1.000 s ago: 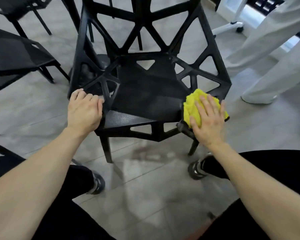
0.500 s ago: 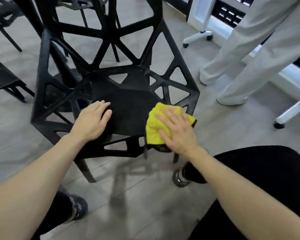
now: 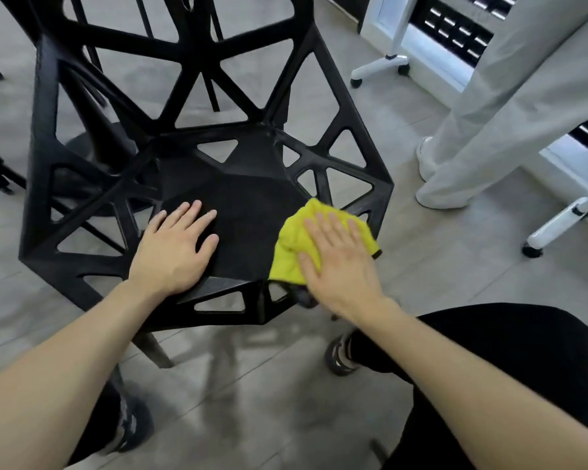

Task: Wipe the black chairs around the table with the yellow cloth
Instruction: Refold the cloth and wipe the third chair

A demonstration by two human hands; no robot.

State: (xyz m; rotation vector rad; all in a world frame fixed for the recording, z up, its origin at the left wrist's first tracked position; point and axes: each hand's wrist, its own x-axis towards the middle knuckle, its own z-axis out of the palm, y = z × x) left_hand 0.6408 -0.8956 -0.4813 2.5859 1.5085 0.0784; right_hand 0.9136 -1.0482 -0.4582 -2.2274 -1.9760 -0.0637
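- Two hands are laid on the seat of a black chair (image 3: 245, 205), whose latticed backrest rises at the far side and whose front edge faces the camera.
- The left hand (image 3: 175, 252) is rested flat on the near left part of the seat, fingers straight and spread, nothing grasped.
- A yellow cloth (image 3: 294, 247) is pressed onto the seat's near right corner under the right hand (image 3: 340, 262), fingers extended, not curled.
- The cloth is bunched; its longer run is seen from near left to far right.
- Pale trousers (image 3: 496, 106) of a second person are seen at the right, on a grey floor (image 3: 252, 395).
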